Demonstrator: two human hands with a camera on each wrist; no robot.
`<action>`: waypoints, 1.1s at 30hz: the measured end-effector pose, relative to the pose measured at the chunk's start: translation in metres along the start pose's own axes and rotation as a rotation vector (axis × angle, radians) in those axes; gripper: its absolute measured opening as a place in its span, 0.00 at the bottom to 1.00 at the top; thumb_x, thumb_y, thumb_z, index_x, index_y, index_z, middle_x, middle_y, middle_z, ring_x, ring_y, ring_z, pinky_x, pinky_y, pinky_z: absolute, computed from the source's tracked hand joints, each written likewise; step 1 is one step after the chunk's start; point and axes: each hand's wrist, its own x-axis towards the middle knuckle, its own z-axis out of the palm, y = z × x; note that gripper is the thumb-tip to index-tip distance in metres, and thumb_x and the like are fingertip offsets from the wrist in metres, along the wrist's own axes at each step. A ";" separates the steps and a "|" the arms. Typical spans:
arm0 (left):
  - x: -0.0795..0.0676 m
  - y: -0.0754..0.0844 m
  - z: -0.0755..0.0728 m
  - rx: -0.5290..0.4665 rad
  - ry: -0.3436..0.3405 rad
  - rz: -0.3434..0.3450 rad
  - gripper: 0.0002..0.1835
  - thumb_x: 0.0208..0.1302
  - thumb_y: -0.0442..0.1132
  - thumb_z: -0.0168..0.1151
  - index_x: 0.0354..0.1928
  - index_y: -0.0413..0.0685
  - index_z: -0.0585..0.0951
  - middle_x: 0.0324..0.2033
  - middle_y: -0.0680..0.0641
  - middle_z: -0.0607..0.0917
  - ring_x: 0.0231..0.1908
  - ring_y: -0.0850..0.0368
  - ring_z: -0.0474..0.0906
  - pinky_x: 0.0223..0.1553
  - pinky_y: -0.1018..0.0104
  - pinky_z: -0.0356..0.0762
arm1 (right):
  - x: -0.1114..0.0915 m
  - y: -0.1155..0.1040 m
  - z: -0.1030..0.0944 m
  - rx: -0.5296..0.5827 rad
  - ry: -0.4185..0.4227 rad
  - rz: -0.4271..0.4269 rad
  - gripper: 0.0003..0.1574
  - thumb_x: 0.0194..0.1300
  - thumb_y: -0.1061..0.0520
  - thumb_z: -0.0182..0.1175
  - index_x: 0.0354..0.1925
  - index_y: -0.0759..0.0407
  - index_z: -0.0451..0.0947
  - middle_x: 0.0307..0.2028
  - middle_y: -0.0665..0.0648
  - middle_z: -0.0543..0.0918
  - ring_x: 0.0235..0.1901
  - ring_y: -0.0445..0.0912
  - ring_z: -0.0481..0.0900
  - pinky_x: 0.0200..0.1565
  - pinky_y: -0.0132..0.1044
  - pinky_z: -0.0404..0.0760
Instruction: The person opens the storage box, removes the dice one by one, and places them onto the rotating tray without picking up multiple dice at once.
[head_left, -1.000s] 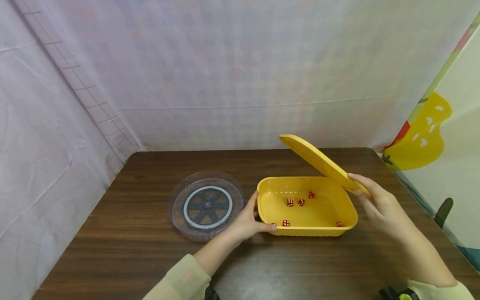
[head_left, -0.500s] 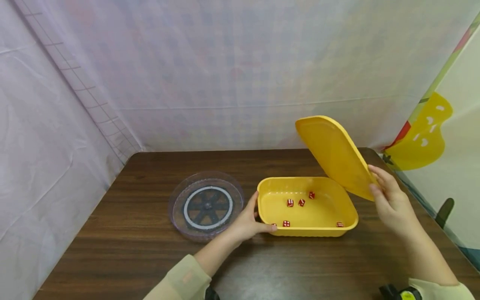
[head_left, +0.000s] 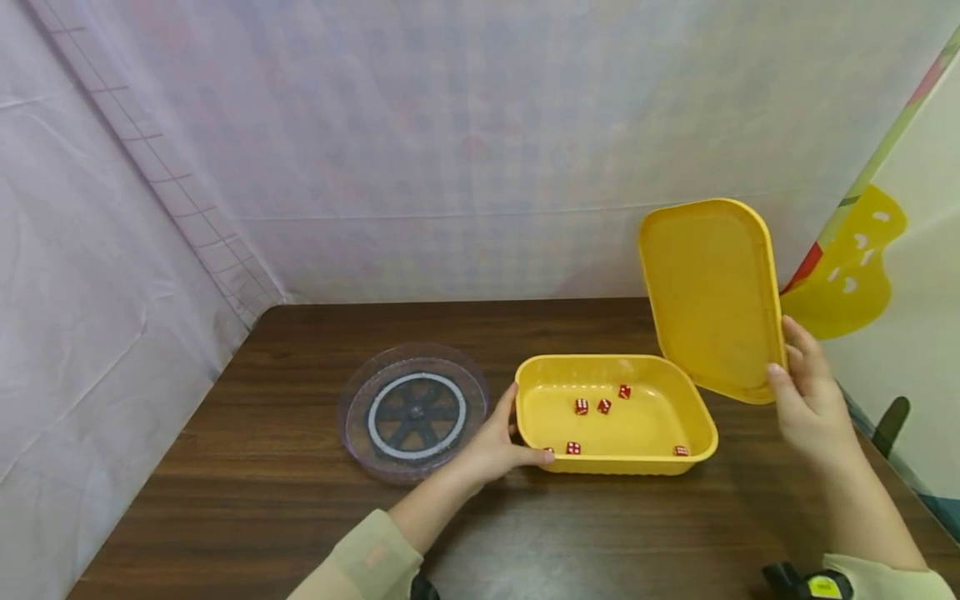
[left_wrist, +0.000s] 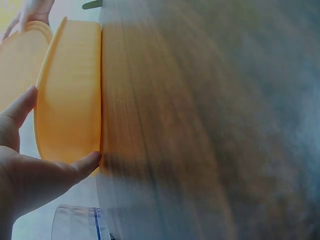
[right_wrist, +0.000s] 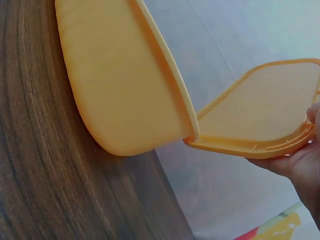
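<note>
A yellow plastic box (head_left: 637,429) stands uncovered on the table, with several small red dice (head_left: 582,407) scattered over its floor. My left hand (head_left: 487,446) grips its near-left corner, the thumb at the front rim and the fingers along the left end. In the left wrist view the thumb and a finger span the box's end wall (left_wrist: 70,95). My right hand (head_left: 813,408) pinches the right edge of the yellow lid (head_left: 712,300), thumb on the near face. Raised nearly upright, the lid has its ribbed underside showing in the right wrist view, and its lower corner overlaps the box's back-right rim.
Left of the box sits a clear round dish (head_left: 352,379), with a dark spoked, wheel-like shape ringed in white at its middle. A patterned pale cloth (head_left: 450,167) hangs behind the dark wooden table (head_left: 262,500).
The lid has swung from leaning over the box to nearly upright, moving right and up with my right hand. My left hand and the box have stayed in place.
</note>
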 end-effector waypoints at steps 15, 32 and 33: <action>0.001 0.000 0.001 0.021 0.000 0.000 0.61 0.47 0.35 0.77 0.75 0.46 0.45 0.71 0.37 0.54 0.63 0.34 0.62 0.62 0.47 0.62 | -0.013 0.032 -0.013 0.751 0.012 0.295 0.43 0.73 0.68 0.39 0.75 0.40 0.34 0.63 0.57 0.61 0.50 0.39 0.77 0.43 0.31 0.80; 0.000 0.000 0.000 0.042 0.005 -0.012 0.60 0.47 0.36 0.77 0.75 0.47 0.45 0.71 0.37 0.55 0.62 0.35 0.63 0.62 0.47 0.62 | -0.027 0.075 -0.023 1.076 -0.045 0.333 0.50 0.71 0.77 0.32 0.75 0.41 0.25 0.56 0.53 0.72 0.50 0.50 0.79 0.39 0.45 0.83; 0.000 0.000 0.000 0.043 0.005 -0.013 0.60 0.47 0.37 0.77 0.75 0.47 0.45 0.71 0.37 0.55 0.62 0.35 0.63 0.62 0.47 0.62 | -0.028 0.077 -0.024 1.074 -0.051 0.342 0.50 0.71 0.77 0.33 0.74 0.41 0.24 0.56 0.53 0.72 0.50 0.49 0.79 0.39 0.45 0.83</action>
